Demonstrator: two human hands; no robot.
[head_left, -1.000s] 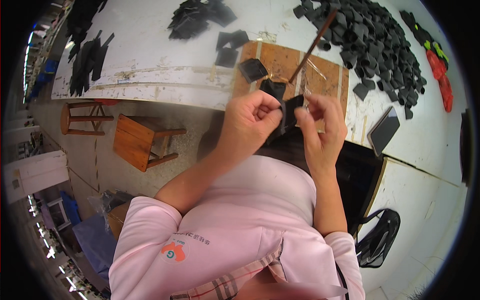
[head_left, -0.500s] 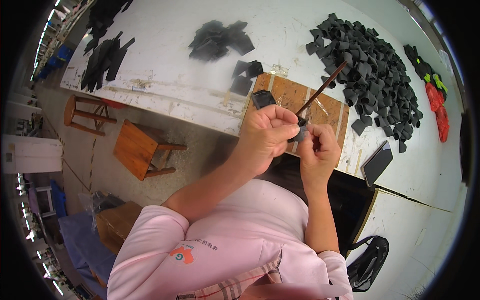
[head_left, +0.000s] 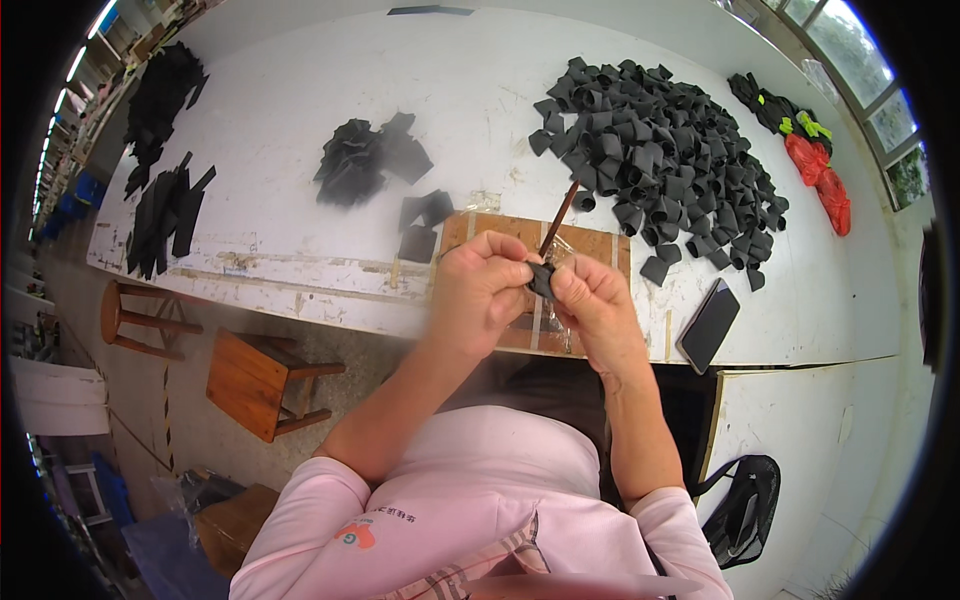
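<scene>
Both hands now lower and nearer body than half second ago, brush stick tipped steeper, pile on counter unchanged. Left hand [head_left: 478, 292] grip closed around small black piece [head_left: 541, 279]; right hand [head_left: 598, 300] pinches same piece from other side, above wooden board [head_left: 590, 244] at counter [head_left: 300, 90] edge. Brown brush stick [head_left: 558, 218] rises from between fingers. Piece judged light, soft, bendable, not fragile; best pinched at edges. Pile of folded black pieces [head_left: 660, 150] beyond; flat black pieces [head_left: 420, 225] left of board; phone [head_left: 709, 325] right.
</scene>
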